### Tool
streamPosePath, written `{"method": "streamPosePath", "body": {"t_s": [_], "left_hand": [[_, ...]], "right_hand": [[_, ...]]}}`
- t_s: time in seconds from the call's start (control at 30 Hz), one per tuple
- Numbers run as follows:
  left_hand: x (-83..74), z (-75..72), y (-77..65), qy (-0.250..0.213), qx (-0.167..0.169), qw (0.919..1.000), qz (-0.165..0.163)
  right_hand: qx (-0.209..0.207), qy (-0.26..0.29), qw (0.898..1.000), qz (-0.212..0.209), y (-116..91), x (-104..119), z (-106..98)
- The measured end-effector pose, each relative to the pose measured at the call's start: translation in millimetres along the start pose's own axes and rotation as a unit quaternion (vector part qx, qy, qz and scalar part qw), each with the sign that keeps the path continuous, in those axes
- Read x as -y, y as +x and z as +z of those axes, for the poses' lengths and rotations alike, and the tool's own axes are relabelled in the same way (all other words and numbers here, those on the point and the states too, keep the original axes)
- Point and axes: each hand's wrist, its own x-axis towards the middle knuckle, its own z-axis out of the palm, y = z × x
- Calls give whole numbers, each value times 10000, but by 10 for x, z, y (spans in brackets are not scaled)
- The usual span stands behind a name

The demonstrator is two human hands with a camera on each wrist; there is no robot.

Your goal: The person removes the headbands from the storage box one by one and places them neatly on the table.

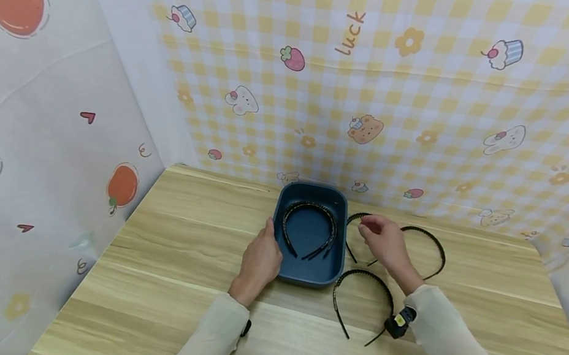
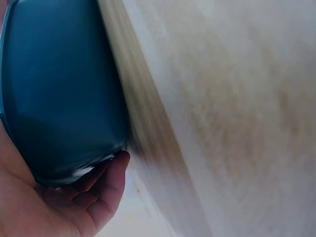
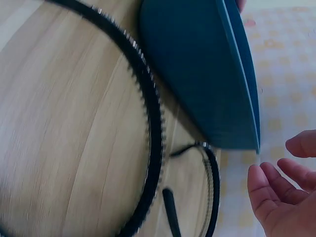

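Note:
A dark blue bin [image 1: 303, 270] stands on the table with black headbands [image 1: 312, 205] nested inside it. My left hand [image 1: 262, 255] grips the bin's left side; in the left wrist view its fingers [image 2: 111, 185] curl around the edge of the bin. To the right of the bin, my right hand [image 1: 386, 243] hovers with loosely bent fingers and holds nothing. Below it lies a black headband [image 1: 358, 215], partly hidden by the hand. Another headband [image 1: 442, 255] lies farther right, and a toothed headband [image 1: 367, 272] rests nearer the front.
The wood-grain table [image 1: 162, 282] meets a yellow checked cloth [image 1: 332, 86] at the back. A white printed cloth [image 1: 57, 166] stands on the left side. The headbands outside lie close to the bin's right wall.

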Motion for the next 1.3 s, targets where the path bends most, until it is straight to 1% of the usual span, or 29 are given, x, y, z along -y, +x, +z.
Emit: {"method": "streamPosePath", "body": {"t_s": [0.1, 0.23, 0.47, 0.63, 0.8, 1.1, 1.2, 1.3], "left_hand": [[1, 2, 4, 1, 11, 10000, -7], [8, 3, 10, -8, 36, 10000, -7], [8, -11, 3, 16, 49, 10000, -41], [1, -18, 7, 12, 13, 10000, -47], [-6, -9, 4, 1, 46, 10000, -57], [-5, -14, -3, -3, -14, 10000, -20], [-5, -12, 1, 17, 2, 10000, -31], [-4, -5, 8, 41, 32, 10000, -59]], "right_hand": [[44, 35, 10000, -54, 20, 60, 79], [114, -20, 9999, -10, 27, 127, 160], [131, -338, 9993, -114, 56, 230, 252], [315, -115, 9993, -151, 77, 329, 314], [591, -1, 9982, 69, 98, 399, 397], [1003, 199, 9940, 394, 135, 463, 521], [1051, 186, 9933, 450, 151, 472, 547], [1102, 54, 9927, 491, 176, 475, 573]]}}
